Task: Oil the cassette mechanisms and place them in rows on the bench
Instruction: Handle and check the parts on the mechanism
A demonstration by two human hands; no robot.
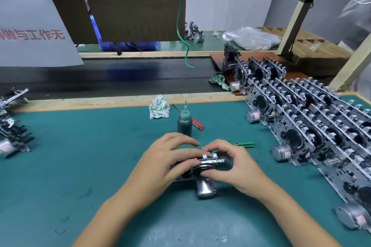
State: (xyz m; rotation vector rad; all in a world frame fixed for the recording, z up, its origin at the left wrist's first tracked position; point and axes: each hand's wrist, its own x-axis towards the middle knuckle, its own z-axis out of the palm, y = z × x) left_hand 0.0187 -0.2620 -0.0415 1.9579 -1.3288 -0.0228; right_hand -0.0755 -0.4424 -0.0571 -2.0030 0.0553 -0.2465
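Observation:
A metal cassette mechanism (202, 174) with a silver motor at its near end sits on the green bench mat (90, 156) in the middle. My left hand (168, 160) grips its left side, fingers curled over the top. My right hand (234, 164) holds its right side, thumb under the flywheel and fingers arched over the top edge. A dark oil bottle (184, 122) with a needle tip stands upright just behind my hands. Several finished mechanisms (313, 126) lean in rows along the right side of the bench.
A crumpled rag (159, 107) and a red-handled tool (197, 123) lie behind the bottle. A green tool (246, 144) lies right of my hands. More mechanisms (12, 126) are piled at the left edge. A dark conveyor belt (120, 78) runs behind the bench.

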